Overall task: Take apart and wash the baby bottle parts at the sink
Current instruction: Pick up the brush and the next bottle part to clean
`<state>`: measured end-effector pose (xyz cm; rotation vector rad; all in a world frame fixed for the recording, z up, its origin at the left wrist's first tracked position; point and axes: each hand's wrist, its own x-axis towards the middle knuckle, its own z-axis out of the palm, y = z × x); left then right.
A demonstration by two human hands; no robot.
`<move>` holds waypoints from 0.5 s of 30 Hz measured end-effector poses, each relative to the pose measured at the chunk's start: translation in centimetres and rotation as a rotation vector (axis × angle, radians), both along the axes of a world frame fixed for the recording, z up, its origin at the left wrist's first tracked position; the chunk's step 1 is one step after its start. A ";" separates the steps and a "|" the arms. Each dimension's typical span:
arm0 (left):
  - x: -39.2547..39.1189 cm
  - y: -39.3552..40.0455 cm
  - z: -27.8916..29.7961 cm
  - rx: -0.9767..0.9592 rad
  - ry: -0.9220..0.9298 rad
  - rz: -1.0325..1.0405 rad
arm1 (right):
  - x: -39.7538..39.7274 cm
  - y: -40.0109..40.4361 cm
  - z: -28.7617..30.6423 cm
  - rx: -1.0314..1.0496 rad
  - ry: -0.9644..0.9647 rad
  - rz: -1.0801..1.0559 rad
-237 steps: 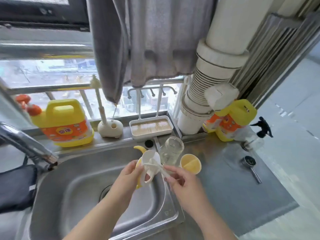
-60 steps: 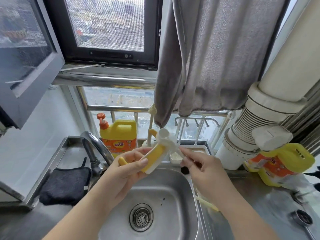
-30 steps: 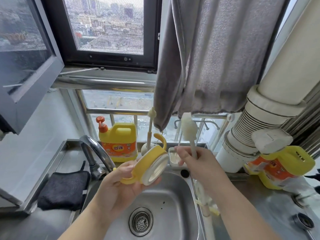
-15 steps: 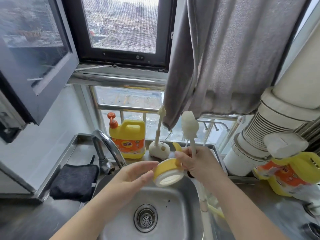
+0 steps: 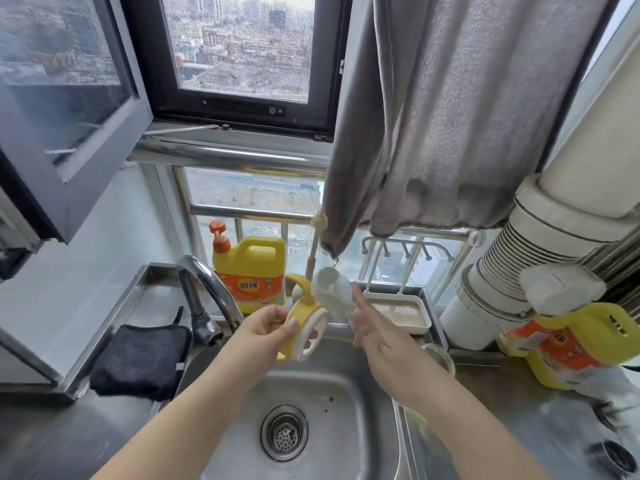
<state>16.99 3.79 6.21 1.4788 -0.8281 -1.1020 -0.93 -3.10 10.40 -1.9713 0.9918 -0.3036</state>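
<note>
Collar (image 5: 304, 327), earlier face-down, now tilts sideways toward sponge brush (image 5: 334, 289).

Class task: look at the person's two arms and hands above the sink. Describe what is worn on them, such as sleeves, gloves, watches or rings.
Both forearms are bare as far as the picture shows; no sleeve comes into view. The left hand and the right hand wear no gloves. No watch, bracelet or ring shows on either wrist or on the visible fingers.
</note>
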 end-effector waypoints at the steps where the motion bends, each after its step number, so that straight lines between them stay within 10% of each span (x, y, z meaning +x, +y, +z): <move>1: -0.1 0.0 0.0 -0.002 0.001 0.013 | 0.0 0.2 -0.2 -0.040 -0.007 0.010; 15: -0.2 0.4 0.4 -0.085 0.076 0.015 | 0.2 1.8 -0.6 -0.231 -0.132 0.048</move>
